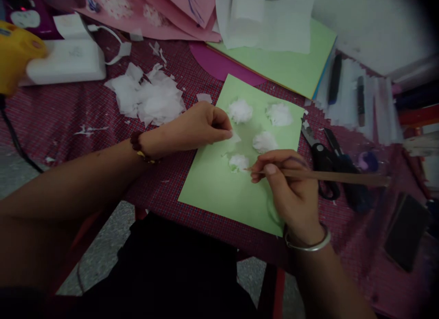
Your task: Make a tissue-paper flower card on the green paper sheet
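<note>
A light green sheet of paper [216,182] lies on the table, bearing several fluffy white paper tufts. Between the thumb and fingertips of my left hand [206,124] is a small white paper piece [236,137], held just above the sheet. My right hand [291,186] grips a thin wooden stick [336,176], its tip touching or nearly touching the smallest tuft [238,162]. Another tuft [265,141] sits right above my right fingers. Two fuller tufts, one at left [240,111] and one at right [279,114], are near the sheet's far edge.
A heap of white paper squares [151,97] lies left of the sheet. Black-handled scissors [320,159] and a cutter lie at right, near a dark phone [407,231]. A yellow glue gun [17,49] and white power strip [68,61] occupy the far left. More green paper [291,65] is behind.
</note>
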`<state>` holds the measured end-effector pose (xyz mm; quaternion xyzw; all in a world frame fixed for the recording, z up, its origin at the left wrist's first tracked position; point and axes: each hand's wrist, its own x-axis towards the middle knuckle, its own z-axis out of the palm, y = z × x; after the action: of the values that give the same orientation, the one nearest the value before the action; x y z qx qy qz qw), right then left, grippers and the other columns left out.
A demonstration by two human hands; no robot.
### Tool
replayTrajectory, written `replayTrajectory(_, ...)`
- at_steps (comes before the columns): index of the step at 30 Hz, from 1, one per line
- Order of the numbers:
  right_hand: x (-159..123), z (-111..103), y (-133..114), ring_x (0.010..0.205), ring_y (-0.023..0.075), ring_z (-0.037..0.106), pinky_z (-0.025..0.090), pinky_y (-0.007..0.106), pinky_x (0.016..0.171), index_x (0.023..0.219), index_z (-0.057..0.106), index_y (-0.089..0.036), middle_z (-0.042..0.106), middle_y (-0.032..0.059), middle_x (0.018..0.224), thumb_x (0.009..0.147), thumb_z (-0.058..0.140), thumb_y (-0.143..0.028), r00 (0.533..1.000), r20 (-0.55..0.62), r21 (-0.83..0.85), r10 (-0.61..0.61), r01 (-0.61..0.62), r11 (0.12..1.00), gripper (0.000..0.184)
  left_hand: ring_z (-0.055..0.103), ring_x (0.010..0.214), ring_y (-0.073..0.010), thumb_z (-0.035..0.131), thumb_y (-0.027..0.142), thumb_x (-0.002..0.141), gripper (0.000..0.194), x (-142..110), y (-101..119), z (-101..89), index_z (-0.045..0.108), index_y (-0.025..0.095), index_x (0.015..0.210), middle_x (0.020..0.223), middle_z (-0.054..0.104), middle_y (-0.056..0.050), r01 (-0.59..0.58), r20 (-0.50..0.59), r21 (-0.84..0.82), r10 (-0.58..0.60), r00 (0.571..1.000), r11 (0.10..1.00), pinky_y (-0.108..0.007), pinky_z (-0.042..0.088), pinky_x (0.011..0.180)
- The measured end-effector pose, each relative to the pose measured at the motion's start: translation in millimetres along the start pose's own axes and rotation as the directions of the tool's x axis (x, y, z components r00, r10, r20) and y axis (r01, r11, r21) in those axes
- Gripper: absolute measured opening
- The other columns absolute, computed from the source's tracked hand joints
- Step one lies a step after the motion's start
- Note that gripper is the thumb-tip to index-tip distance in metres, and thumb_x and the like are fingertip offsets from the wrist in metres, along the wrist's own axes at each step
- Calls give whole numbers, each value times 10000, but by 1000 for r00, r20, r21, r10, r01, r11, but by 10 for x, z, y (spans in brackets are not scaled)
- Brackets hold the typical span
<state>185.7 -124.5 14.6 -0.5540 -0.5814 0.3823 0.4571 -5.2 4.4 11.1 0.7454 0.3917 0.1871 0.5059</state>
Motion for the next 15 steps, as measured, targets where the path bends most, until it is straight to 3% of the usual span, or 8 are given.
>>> replayTrajectory(2,1,6,33,693,138,622,535,301,632,979,628,-219,632,15,836,937,557,-271,998,55,-33,32,-30,999,98,377,506,-65,643,139,762,80,-21,14,15,668,123,688,531,502,39,-17,-26,-4,17,1000,1000,-225,231,494)
replayTrajectory(5,12,-3,77,698,142,610,531,307,631,985,625,-220,624,20,846,934,565,-297,999,44,-67,32,-29,997,110,430,542,-77,645,142,761,58,-89,63,55,655,138,704,580,562,32,-73,-37,47,74,997,996,-223,274,518)
replayTrajectory(8,34,-24,98,684,140,610,533,304,615,970,623,-218,620,25,851,938,550,-279,1000,14,-65,23,-22,998,100,512,621,-98,623,125,778,60,-177,100,105,645,153,729,673,623,11,-217,63,169,210,976,961,-221,341,577)
replayTrajectory(12,60,-39,103,695,147,616,540,309,621,968,616,-221,621,31,862,936,541,-264,999,13,-35,38,-37,999,93,577,754,-129,549,118,859,149,-238,70,163,634,161,744,797,644,-31,-520,267,323,451,852,791,-229,410,682)
replayTrajectory(15,70,-37,107,703,151,616,531,308,628,955,610,-213,620,29,856,931,539,-254,999,11,-25,49,-49,998,85,581,783,-152,519,135,907,201,-246,40,178,633,164,744,812,631,-45,-642,343,417,542,767,644,-258,432,709)
